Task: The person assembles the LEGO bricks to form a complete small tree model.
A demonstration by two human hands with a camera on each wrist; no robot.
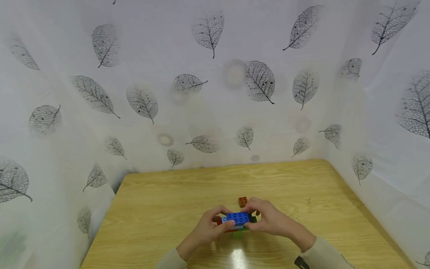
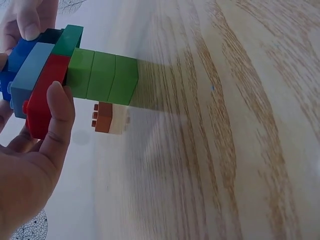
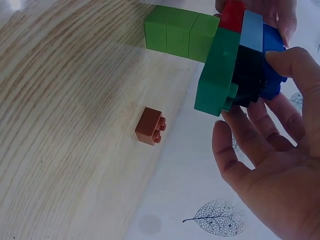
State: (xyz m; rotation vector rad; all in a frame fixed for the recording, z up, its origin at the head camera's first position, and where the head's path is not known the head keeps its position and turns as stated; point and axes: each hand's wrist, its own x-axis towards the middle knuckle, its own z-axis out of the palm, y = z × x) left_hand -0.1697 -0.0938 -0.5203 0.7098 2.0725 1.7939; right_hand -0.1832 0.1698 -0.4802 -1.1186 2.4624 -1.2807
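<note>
A toy brick stack stands on the table between both hands, rising on a light green column [image 2: 102,77]. Across the column lie a red brick [image 2: 47,95] and a dark green brick [image 3: 217,72]. Above these come a light blue brick [image 2: 32,67] and a black brick [image 3: 247,75], with a studded blue brick [image 1: 237,216] on top. From the left, my left hand [image 1: 212,226] grips the stack, its thumb at the blue brick's near side and a fingertip against the red one. My right hand [image 1: 268,219] pinches the blue brick's right end between thumb and fingers.
A brown brick [image 1: 242,201] sits on the wooden table [image 1: 161,201] just beyond the stack. White curtains [image 1: 208,104] printed with dark leaves hang along the table's back and both sides.
</note>
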